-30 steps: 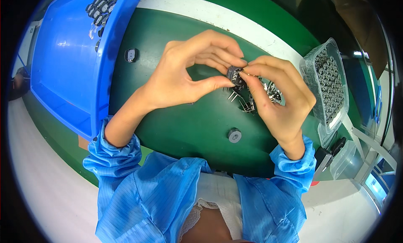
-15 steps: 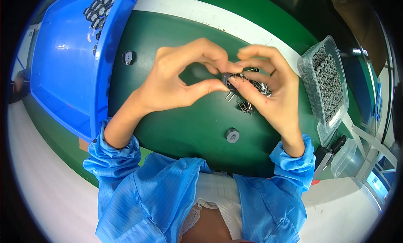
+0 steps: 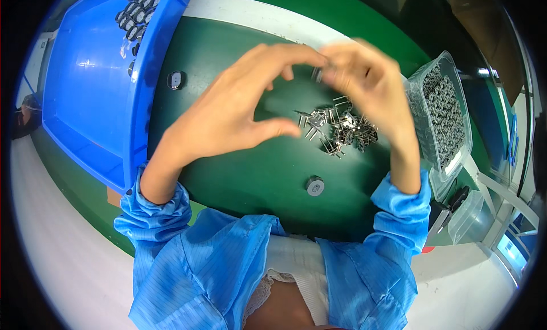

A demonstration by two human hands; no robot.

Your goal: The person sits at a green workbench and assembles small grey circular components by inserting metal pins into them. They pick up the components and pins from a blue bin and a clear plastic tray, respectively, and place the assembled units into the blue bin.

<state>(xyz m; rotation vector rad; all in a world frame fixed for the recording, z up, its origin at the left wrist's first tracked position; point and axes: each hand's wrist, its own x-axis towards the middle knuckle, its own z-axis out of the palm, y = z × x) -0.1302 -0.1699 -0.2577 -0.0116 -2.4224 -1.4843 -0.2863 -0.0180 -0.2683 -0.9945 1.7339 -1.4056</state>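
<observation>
My left hand point(image 3: 228, 108) is held over the green table with thumb and index finger spread wide. Its index fingertip reaches to the fingertips of my right hand point(image 3: 367, 82), which is smeared by motion. The right fingers are closed around a small dark part with metal prongs point(image 3: 317, 73), mostly hidden and blurred. Below the right hand lies a loose heap of metal pronged parts point(image 3: 345, 130). A round grey cap point(image 3: 315, 186) sits by itself nearer to me. Farther left, a black round piece with a pale face point(image 3: 176, 80) rests near the blue bin.
On the left stands a large blue bin point(image 3: 85, 102) with several black-rimmed pieces point(image 3: 137, 13) at its far end. A clear plastic tub point(image 3: 439, 113) full of small metal parts is at the right edge, near a clear lid point(image 3: 472, 216).
Both hands have moved up and away from me, uncovering the heap. My left thumb has come off the part, and my right hand has lifted with a pronged part.
</observation>
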